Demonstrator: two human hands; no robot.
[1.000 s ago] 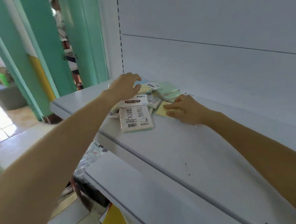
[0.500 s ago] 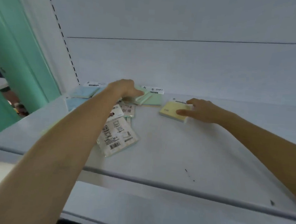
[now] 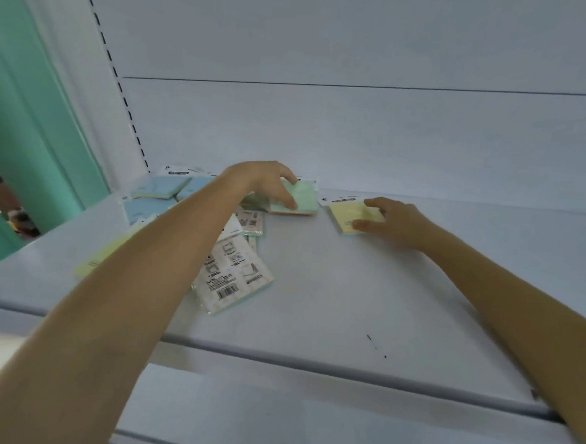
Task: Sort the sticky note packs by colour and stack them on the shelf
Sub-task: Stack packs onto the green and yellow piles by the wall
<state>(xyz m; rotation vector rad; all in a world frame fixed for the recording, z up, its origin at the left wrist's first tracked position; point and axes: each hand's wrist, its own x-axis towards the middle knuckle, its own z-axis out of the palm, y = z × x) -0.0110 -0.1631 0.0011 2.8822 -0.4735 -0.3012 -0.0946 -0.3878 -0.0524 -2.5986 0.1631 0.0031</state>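
Observation:
Sticky note packs lie scattered at the back left of the white shelf (image 3: 349,294). My left hand (image 3: 266,182) reaches over the pile and grips a green pack (image 3: 301,196) near the back wall. My right hand (image 3: 393,219) holds a yellow pack (image 3: 347,213) flat on the shelf, a little to the right of the green one. Blue packs (image 3: 163,186) rest at the far left. One pack lies face down, showing its printed back and barcode (image 3: 233,273). Another yellow pack (image 3: 100,258) pokes out from under my left forearm.
The white back panel (image 3: 358,140) rises just behind the packs. A slotted upright (image 3: 121,87) and a teal door frame (image 3: 33,120) stand to the left. A lower shelf (image 3: 307,421) juts out below the front edge.
My left hand has closed on the green pack. My right hand has slid the yellow pack to the right, away from the pile. The view has swung toward the shelf.

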